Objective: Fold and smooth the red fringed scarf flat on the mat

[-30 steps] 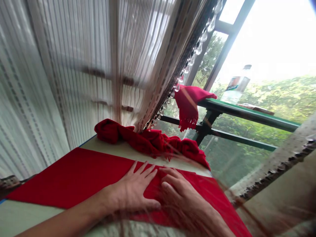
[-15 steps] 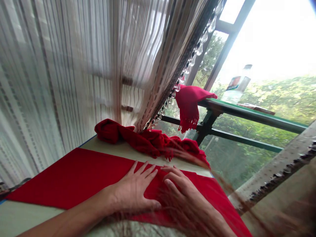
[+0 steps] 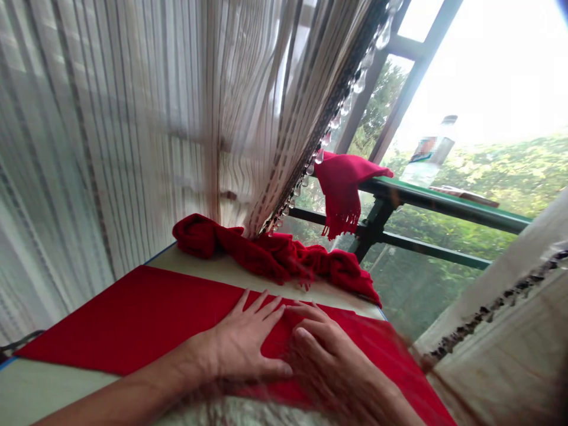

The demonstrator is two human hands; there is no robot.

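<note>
A flat red cloth [image 3: 133, 316] lies spread over a pale table [image 3: 208, 269]. My left hand [image 3: 246, 343] rests flat on it with fingers spread. Just to its right, my right hand [image 3: 331, 361] also presses down on the cloth, fingers stretched forward and slightly bent. A bunched red scarf [image 3: 270, 254] lies along the table's far edge, and its fringed end [image 3: 341, 186] hangs over a green railing [image 3: 444, 204].
A striped sheer curtain [image 3: 155, 118] with a beaded edge hangs over the table's far left. A plastic bottle [image 3: 428, 154] stands on the railing. Another curtain edge [image 3: 497, 296] swings at the right. Trees show through the window.
Both hands stay pressed on the cloth almost unmoved. The curtain edge at the right has swung, and the view has shifted slightly.
</note>
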